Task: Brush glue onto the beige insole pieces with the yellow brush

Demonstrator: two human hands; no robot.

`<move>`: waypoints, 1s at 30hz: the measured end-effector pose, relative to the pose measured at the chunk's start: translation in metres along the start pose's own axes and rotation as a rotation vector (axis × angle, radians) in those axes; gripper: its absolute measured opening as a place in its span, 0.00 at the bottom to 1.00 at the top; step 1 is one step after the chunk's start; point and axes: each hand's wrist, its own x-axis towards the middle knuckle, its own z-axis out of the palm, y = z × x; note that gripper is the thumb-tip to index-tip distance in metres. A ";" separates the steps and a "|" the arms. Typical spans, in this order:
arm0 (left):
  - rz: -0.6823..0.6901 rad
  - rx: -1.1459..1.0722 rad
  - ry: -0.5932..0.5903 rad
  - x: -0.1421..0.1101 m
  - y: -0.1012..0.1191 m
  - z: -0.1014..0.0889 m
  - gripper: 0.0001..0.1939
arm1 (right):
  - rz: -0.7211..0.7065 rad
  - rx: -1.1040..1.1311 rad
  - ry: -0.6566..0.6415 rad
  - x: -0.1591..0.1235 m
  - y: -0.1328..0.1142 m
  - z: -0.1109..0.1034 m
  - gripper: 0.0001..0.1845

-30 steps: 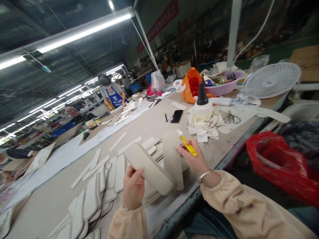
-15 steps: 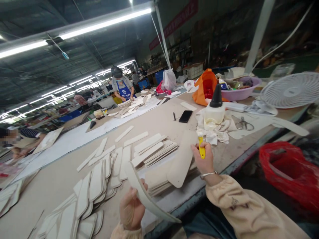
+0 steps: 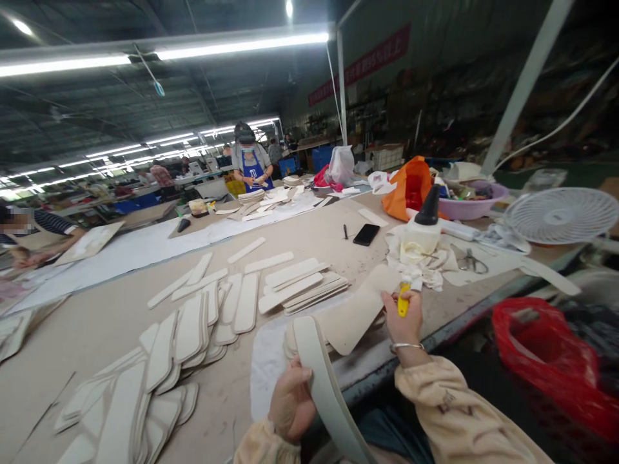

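My left hand (image 3: 293,401) grips a long, slightly curved off-white strip (image 3: 323,380) by its edge, tilted above the table's front edge. In my right hand (image 3: 405,317) is a small yellow-handled brush (image 3: 403,301); its pale end merges with the crumpled white rags behind it. Beside my right fingers lies a wide beige panel (image 3: 355,316), on top of a stack partly hidden by the strip. A white squeeze bottle with a black nozzle (image 3: 420,237) stands on the rags, just beyond the brush.
Piles of off-white strips (image 3: 162,351) cover the left of the table. Farther back are a black phone (image 3: 366,234), scissors (image 3: 470,261), an orange bag (image 3: 409,187), a purple basin (image 3: 471,205) and a white fan (image 3: 561,216). A red plastic bag (image 3: 541,361) sits at right. Co-workers stand across.
My left hand has moved right with the strip, which now stands more upright and faces me more. The camera view has tilted and shifted. My right hand still grips the brush.
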 end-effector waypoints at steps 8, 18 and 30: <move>-0.029 0.047 -0.107 0.009 -0.006 -0.024 0.18 | -0.028 -0.239 0.058 -0.009 -0.001 -0.011 0.25; -0.068 0.029 -0.084 0.018 -0.014 -0.041 0.22 | -0.240 -0.322 -0.188 -0.049 -0.016 -0.012 0.27; 0.121 0.059 0.050 0.013 0.002 -0.008 0.28 | -0.301 -0.277 -0.198 -0.041 -0.011 -0.022 0.24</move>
